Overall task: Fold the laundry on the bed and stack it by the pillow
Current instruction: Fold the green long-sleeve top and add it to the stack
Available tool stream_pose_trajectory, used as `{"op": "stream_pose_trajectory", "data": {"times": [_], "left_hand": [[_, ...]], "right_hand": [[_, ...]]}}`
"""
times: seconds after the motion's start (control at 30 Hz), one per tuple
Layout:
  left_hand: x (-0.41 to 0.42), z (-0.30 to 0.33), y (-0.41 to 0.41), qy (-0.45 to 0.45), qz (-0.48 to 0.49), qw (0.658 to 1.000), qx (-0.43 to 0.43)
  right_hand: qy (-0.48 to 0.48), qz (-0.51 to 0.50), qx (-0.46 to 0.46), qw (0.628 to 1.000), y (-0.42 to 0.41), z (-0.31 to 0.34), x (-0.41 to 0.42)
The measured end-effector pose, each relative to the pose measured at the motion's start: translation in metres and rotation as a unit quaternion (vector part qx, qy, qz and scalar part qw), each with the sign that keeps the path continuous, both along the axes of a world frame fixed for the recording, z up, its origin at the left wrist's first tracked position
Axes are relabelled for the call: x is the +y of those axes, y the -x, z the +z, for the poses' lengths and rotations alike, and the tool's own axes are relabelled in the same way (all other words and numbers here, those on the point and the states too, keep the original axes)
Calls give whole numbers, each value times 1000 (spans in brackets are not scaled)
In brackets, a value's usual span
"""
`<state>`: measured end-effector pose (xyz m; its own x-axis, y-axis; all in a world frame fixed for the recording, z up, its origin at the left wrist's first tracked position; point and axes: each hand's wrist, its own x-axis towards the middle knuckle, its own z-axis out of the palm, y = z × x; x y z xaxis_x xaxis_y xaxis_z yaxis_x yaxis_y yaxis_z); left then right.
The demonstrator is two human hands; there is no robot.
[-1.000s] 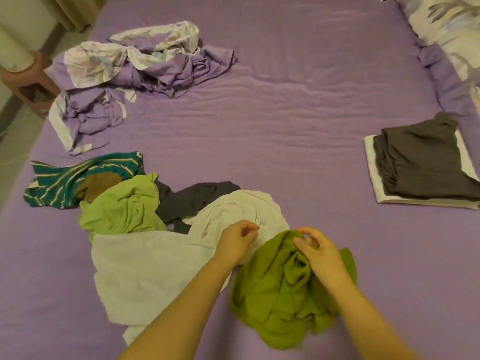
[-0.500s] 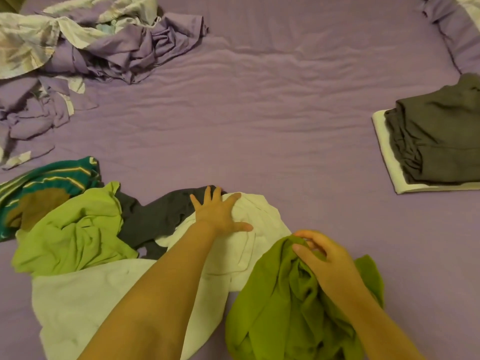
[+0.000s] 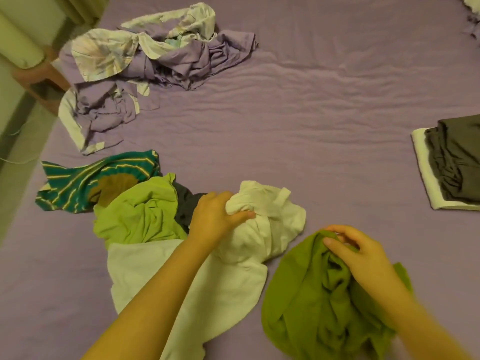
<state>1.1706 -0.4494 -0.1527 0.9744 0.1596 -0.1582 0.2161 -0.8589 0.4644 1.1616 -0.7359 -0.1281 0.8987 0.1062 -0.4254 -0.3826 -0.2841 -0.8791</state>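
Left hand (image 3: 213, 219): grip closed tight around a bunched fold of the white garment (image 3: 233, 255), low centre of the purple bed (image 3: 298, 113). Right hand (image 3: 361, 258): fingers curled, grip pinching the top edge of the olive-green garment (image 3: 306, 302), just right of the white one. Left of these, touching: lime-green garment (image 3: 140, 214), dark garment (image 3: 185, 203), teal striped garment (image 3: 85, 183). Far left: crumpled purple floral bedding (image 3: 155, 55). Right edge: folded dark-grey garment (image 3: 459, 162) stacked on folded white cloth (image 3: 428, 175).
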Motion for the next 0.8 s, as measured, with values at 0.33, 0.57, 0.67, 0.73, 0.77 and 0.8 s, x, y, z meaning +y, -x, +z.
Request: {"op": "stream_pose_trajectory", "data": {"times": [0.33, 0.57, 0.67, 0.73, 0.77, 0.8], "left_hand": [[125, 88, 85, -95, 214, 968, 91], [78, 56, 74, -119, 118, 984, 66], [12, 54, 54, 192, 33, 980, 31], [-32, 52, 41, 316, -22, 944, 91], [-49, 49, 35, 349, -26, 930, 116], [-62, 46, 29, 373, -13, 919, 127]], "right_hand": [[24, 161, -65, 985, -23, 40, 61], [28, 172, -57, 983, -28, 27, 72], [21, 170, -53, 984, -32, 26, 67], [17, 173, -53, 983, -36, 28, 60], [16, 176, -53, 983, -38, 29, 56], [15, 179, -51, 982, -40, 30, 51]]}}
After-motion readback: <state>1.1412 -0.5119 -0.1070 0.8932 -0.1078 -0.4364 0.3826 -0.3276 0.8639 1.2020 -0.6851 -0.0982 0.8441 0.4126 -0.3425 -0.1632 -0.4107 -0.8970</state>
